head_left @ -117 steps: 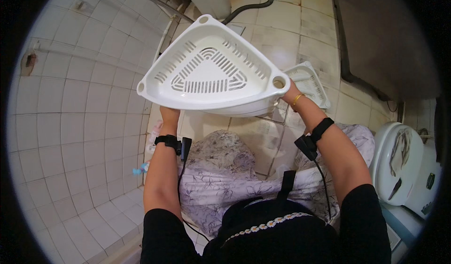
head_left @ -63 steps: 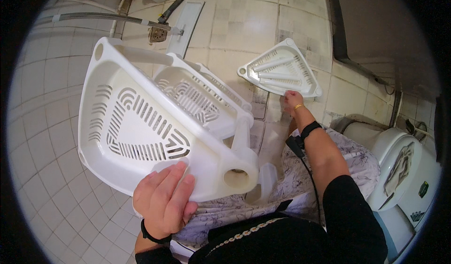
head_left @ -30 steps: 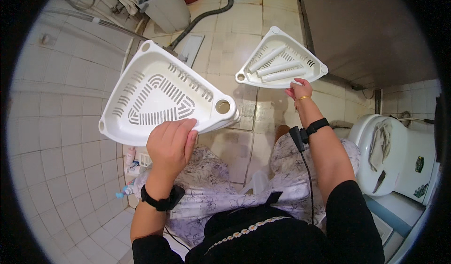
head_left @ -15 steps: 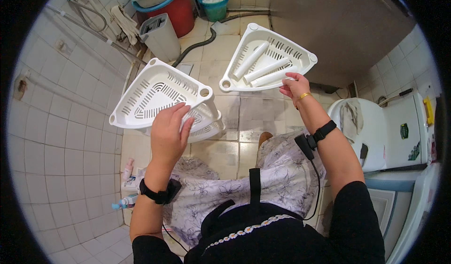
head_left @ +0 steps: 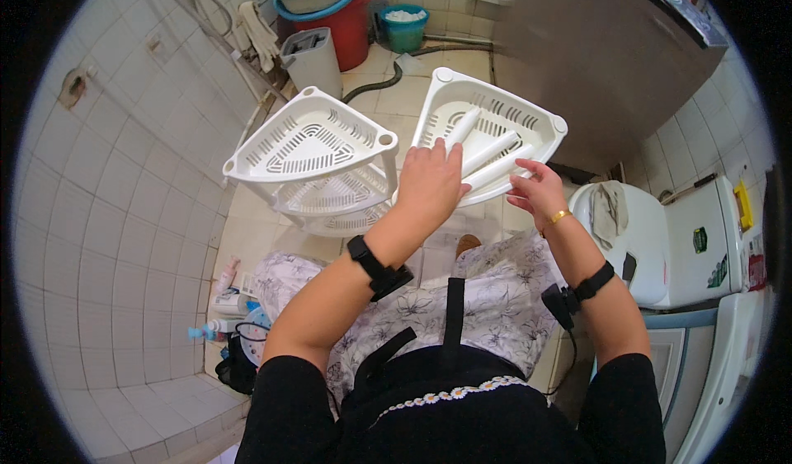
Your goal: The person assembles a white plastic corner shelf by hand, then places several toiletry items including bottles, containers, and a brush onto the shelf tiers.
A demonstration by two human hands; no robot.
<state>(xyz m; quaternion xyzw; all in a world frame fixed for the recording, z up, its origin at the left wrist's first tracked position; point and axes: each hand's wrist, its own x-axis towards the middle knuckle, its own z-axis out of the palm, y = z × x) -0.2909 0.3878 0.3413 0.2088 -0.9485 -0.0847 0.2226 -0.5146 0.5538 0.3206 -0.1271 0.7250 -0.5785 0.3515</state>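
A white triangular shelf basket (head_left: 525, 109) with slotted walls is held up in front of me, tilted. Inside it lie three white tubes (head_left: 491, 152). The fingers of my right hand (head_left: 540, 193) are closed on the near right rim. My left hand (head_left: 431, 182) reaches over the near left corner, fingers stretched toward the tubes and thumb apart; its palm hides that corner, and whether the fingertips touch a tube is not clear. Left of it stands a white tiered corner rack (head_left: 309, 146), with similar triangular shelves stacked on short posts, no hand on it.
Beyond the rack are a grey-white bin (head_left: 312, 61), a red tub (head_left: 346, 31) and a teal bucket (head_left: 404, 28). A dark hose (head_left: 379, 84) crosses the tiled floor. To the right stands a white toilet (head_left: 639, 258); bottles (head_left: 227, 303) sit along the left wall.
My left hand has let go of the tiered rack and moved right, over the near left corner of the basket. My right hand keeps its hold on the rim. The view has shifted slightly.
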